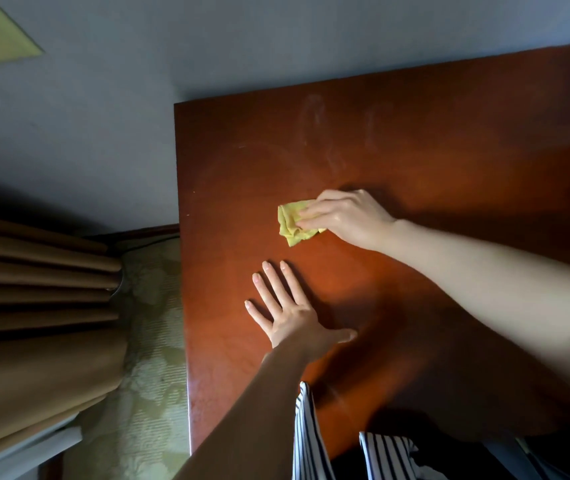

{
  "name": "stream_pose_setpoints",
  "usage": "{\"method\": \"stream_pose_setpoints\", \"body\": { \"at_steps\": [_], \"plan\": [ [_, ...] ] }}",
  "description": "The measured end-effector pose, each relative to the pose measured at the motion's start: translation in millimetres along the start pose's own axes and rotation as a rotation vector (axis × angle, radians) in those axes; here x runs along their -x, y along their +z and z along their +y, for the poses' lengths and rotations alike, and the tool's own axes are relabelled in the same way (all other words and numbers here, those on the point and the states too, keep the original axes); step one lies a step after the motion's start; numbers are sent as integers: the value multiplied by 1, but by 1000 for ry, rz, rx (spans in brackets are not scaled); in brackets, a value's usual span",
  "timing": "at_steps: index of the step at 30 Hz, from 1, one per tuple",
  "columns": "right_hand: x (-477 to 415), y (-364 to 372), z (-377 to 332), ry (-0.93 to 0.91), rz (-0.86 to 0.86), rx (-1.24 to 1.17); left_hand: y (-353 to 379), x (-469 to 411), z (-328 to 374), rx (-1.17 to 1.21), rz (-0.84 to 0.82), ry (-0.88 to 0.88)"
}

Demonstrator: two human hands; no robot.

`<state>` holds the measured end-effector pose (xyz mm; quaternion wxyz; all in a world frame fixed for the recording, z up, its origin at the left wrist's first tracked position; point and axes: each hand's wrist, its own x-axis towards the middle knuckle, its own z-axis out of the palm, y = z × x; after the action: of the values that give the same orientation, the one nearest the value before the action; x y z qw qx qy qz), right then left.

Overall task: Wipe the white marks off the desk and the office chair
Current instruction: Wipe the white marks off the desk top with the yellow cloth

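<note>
The desk-wiping step: the right hand [346,218] grips a yellow cloth [290,227] on the wooden desk [467,161], and the left hand [287,315] lies spread flat. The next strokes should probably reach the faint white marks [314,116] beyond.

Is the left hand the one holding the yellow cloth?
No, the right hand holds the cloth; the left hand lies flat on the desk.

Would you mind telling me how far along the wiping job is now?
Near the hands the desk looks free of marks. The right hand holds a yellow cloth on it while the left hand rests flat. Faint white smears are left farther back; the chair is out of view.
</note>
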<state>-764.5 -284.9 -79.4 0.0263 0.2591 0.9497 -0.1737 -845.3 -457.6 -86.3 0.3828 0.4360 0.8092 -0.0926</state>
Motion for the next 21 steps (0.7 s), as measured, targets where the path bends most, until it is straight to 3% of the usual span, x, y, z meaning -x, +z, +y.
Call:
{"method": "stream_pose_setpoints", "body": {
  "at_steps": [2, 7, 9, 17, 21],
  "plan": [
    [-22, -3, 0, 44, 70, 2, 0, -1, 0, -1, -8, 2],
    [-50, 9, -17, 455, 303, -105, 2, 0, -1, -17, -6, 7],
    [-50, 15, -30, 530, 349, -117, 2, -1, -1, -21, -7, 2],
    [52, 24, -56, 254, 361, -93, 5, -2, 0, 0, 48, 5],
    [112, 23, -56, 109, 268, -101, 7, -1, -3, 64, 92, 48]
  ]
}}
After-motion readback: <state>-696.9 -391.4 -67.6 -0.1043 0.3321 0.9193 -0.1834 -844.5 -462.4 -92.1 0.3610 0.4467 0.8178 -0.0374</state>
